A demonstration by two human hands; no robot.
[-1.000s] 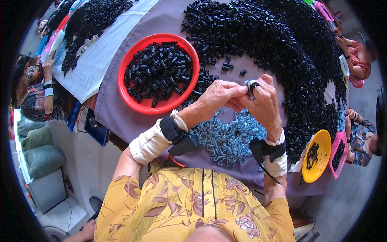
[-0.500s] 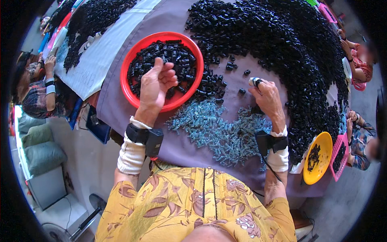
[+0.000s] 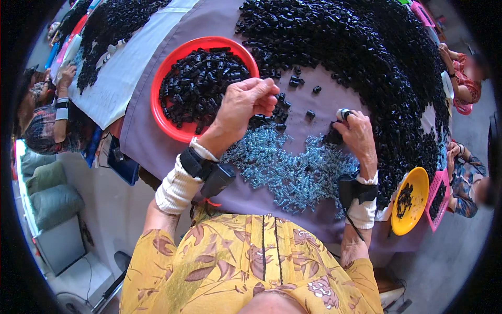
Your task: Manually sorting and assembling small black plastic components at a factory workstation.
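Note:
My left hand (image 3: 243, 104) hovers with its fingers curled together just right of the red bowl (image 3: 156, 107), which is full of small black plastic pieces (image 3: 201, 83); nothing shows in the fingers. My right hand (image 3: 360, 137) rests on the purple cloth (image 3: 151, 152) at the edge of the big heap of black pieces (image 3: 376, 63). Its fingertips pinch a black piece (image 3: 333, 138), and one finger wears a white wrap. Between my hands and my body lies a pile of pale blue springs (image 3: 293, 170). Both wrists carry black strapped devices.
A yellow bowl (image 3: 413, 201) and a pink basket (image 3: 438, 199) with dark pieces sit at the right table edge. A white cloth (image 3: 112, 99) with more black pieces lies to the left. Other people sit at the left (image 3: 47, 118) and right (image 3: 468, 180).
A second ago both hands met over the springs. My left hand then reached over the red bowl and has now drawn back to its right rim. The right hand dropped toward the black heap.

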